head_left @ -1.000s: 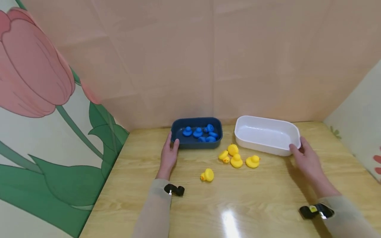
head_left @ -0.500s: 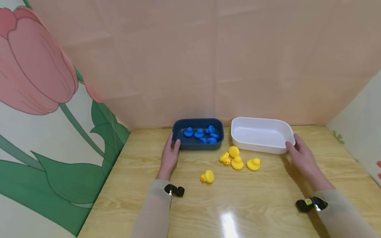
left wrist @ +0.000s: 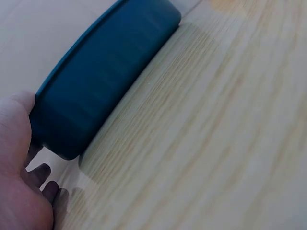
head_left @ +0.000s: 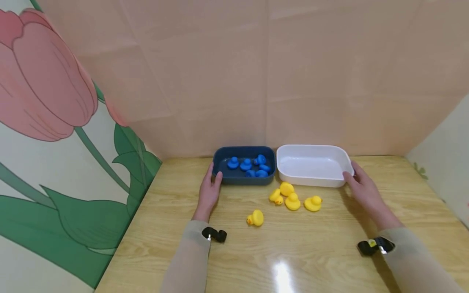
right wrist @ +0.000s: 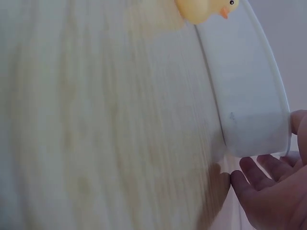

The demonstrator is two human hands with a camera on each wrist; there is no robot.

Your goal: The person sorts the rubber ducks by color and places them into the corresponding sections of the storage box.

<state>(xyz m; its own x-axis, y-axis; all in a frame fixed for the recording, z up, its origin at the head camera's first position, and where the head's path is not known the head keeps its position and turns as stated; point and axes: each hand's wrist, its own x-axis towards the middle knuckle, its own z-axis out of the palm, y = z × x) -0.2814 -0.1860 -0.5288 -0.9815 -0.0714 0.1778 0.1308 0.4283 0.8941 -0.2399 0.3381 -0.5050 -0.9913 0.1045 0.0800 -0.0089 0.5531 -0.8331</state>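
My left hand (head_left: 209, 195) holds the left end of a dark blue tray (head_left: 243, 180), thumb at the front corner and fingers along the side. Inside this tray sit several blue toy ducks (head_left: 246, 165), some tipped over. With my right hand (head_left: 366, 195) I grip the right end of a white tray (head_left: 311, 179), which has nothing in it. In the right wrist view the thumb is at the rim of the white tray (right wrist: 254, 110) and the fingers are at its end wall. The two trays stand side by side, their facing rims very close.
Yellow toy ducks (head_left: 292, 202) lie in a loose group in front of the trays, some on their sides. A single yellow duck (head_left: 255, 218) lies nearer me. The wooden table (head_left: 315, 244) ends at a beige backdrop (head_left: 220, 81) just behind the trays.
My right hand has slid the white tray leftward until it stands close to the dark blue one, and the tray has turned straighter. My left hand keeps its place; the ducks appear unmoved.
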